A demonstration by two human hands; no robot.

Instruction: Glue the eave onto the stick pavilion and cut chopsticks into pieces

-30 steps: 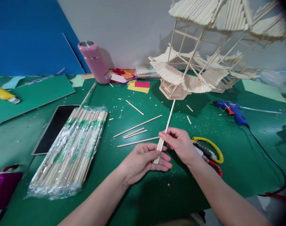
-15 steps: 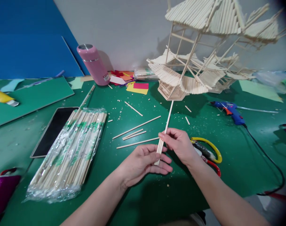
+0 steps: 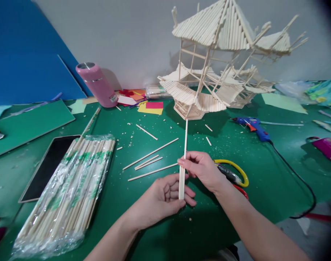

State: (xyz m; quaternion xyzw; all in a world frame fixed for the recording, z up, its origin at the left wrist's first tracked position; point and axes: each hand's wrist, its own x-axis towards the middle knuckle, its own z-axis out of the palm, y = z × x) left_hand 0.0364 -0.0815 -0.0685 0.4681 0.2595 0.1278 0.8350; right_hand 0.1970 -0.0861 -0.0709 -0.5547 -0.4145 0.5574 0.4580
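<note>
Head view: sticks (image 3: 183,163) between both hands now stand upright, formerly tilted.

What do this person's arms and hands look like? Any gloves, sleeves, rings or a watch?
Both are bare. The left hand and the right hand wear no gloves, and no rings show on the visible fingers. Neither forearm shows a sleeve as far as the picture's lower edge, and neither wrist carries a watch or band. No markings are visible.

The purple case (image 3: 328,149) is cut off at the right edge, perhaps a tool.
</note>
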